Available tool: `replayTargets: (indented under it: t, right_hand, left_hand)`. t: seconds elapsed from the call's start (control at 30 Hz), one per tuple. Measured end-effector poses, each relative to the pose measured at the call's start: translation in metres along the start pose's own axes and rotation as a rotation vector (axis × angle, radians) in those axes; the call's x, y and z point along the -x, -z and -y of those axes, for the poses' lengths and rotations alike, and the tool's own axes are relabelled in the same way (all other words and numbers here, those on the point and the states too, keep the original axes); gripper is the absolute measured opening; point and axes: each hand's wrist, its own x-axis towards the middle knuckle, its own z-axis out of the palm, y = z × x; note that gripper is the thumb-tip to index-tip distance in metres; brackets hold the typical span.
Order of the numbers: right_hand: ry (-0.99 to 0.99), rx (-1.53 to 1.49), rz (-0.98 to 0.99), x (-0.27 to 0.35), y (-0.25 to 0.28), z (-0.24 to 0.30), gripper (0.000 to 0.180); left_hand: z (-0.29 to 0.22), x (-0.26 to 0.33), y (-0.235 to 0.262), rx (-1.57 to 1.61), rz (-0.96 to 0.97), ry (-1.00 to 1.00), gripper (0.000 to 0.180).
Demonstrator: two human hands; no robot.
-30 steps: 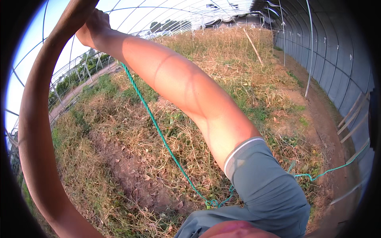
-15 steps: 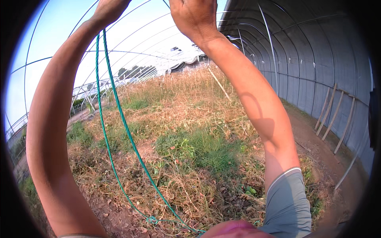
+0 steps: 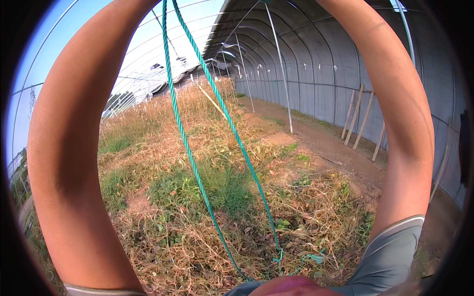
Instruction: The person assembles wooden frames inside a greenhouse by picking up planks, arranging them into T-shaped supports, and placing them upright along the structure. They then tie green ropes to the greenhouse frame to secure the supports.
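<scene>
Both my forearms reach up past the top edge, so my left hand and my right hand are out of view. Two strands of a green twisted rope hang from the top, near my left forearm, and run down toward my body at the lower edge. Low on the right strand there is a small knot, with a loose green tail lying over the dry plants beside it. Whether either hand holds the rope cannot be seen. My right forearm is bent on the far side of the rope.
A grey covered tunnel wall with metal ribs curves along the right. Wooden stakes lean against it, and a metal post stands nearer. Dry straw and green weeds cover the ground, with a bare dirt path beside the wall.
Both hands, partly visible at the top before, have gone out of the frame. My view has turned right, and the rope now hangs nearer the middle, its strands farther apart low down.
</scene>
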Motion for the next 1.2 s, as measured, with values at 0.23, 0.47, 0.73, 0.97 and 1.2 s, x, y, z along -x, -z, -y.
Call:
replayTargets:
  t: [0.23, 0.47, 0.73, 0.97, 1.2]
  right_hand:
    - [0.055, 0.092, 0.237, 0.064, -0.032, -0.006, 0.021]
    - [-0.286, 0.270, 0.273, 0.182, -0.072, -0.056, 0.023]
    - [-0.698, 0.574, 0.562, 0.278, -0.023, -0.153, 0.025]
    - [-0.889, 0.488, 0.854, 0.474, 0.001, -0.149, 0.024]
    - [-1.220, -0.083, 0.951, 0.506, 0.015, 0.096, 0.046]
  left_hand:
    - [-0.116, 0.021, -0.041, 0.200, -0.704, -0.264, 0.035]
    - [-0.248, 0.018, -0.083, 0.702, -0.675, -0.377, 0.016]
    - [-0.234, -0.104, -0.100, 0.216, -0.803, -0.364, 0.021]
    - [-0.304, -0.169, -0.124, 0.217, -0.468, -0.231, 0.024]
    - [-0.387, -0.158, -0.171, 0.367, -0.431, -0.356, 0.025]
